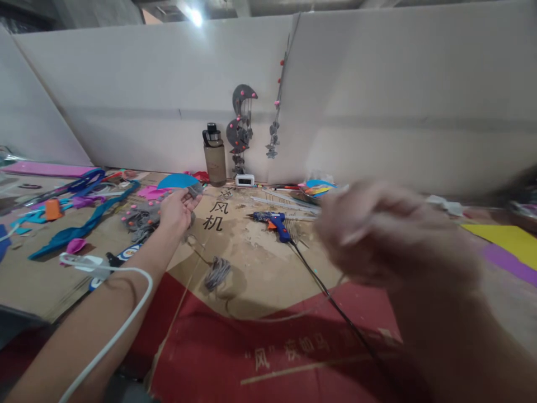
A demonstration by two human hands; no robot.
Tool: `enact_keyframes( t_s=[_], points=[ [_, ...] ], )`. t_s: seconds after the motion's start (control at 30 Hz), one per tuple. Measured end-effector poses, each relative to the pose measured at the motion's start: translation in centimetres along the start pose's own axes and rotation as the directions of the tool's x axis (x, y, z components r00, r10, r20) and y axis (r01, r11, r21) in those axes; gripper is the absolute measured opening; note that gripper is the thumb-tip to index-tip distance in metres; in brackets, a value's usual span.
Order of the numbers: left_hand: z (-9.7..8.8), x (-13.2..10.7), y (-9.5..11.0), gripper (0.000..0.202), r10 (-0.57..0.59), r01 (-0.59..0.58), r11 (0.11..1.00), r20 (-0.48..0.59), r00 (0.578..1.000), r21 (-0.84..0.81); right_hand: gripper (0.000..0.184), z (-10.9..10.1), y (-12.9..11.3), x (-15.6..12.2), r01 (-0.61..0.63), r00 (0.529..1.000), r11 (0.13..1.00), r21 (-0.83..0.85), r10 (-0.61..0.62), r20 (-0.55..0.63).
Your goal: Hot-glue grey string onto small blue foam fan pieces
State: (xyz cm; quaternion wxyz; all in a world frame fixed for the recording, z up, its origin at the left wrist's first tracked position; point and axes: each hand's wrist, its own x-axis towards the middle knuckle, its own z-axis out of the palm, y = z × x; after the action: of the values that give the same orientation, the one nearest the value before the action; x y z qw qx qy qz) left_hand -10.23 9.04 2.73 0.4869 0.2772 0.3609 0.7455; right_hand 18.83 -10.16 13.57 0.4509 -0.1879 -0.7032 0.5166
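My left hand reaches over the left of the cardboard, fingers closed on a small grey felt piece. Just behind it shows a blue half-round sheet; I cannot tell whether they touch. A heap of grey felt pieces with pink pompoms lies beside that wrist. My right hand, blurred by motion, is raised at the right with its fingers curled in. A strand of grey yarn runs up to it from a small yarn bundle on the cardboard. Between my hands lies a blue glue gun.
A bottle and a small white clock-like box stand by the back wall, where grey moon garlands hang. Blue felt strips spread at left. The glue gun's black cord crosses the front. Yellow sheet lies right.
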Motion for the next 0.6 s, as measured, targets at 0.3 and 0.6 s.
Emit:
enact_keyframes(
  t_s=[0.3,0.6],
  points=[
    [1.7,-3.0,0.0,0.014,0.002,-0.011,0.999,0.187,0.982,0.049,0.038,-1.6,8.1,2.5,-0.257,0.926,0.44,-0.861,0.367,-0.089],
    [3.5,-6.9,-0.8,0.021,-0.101,0.071,0.991,0.274,0.957,0.115,0.03,-5.0,17.9,4.0,-0.625,0.75,0.103,-0.774,0.355,-0.558]
  ],
)
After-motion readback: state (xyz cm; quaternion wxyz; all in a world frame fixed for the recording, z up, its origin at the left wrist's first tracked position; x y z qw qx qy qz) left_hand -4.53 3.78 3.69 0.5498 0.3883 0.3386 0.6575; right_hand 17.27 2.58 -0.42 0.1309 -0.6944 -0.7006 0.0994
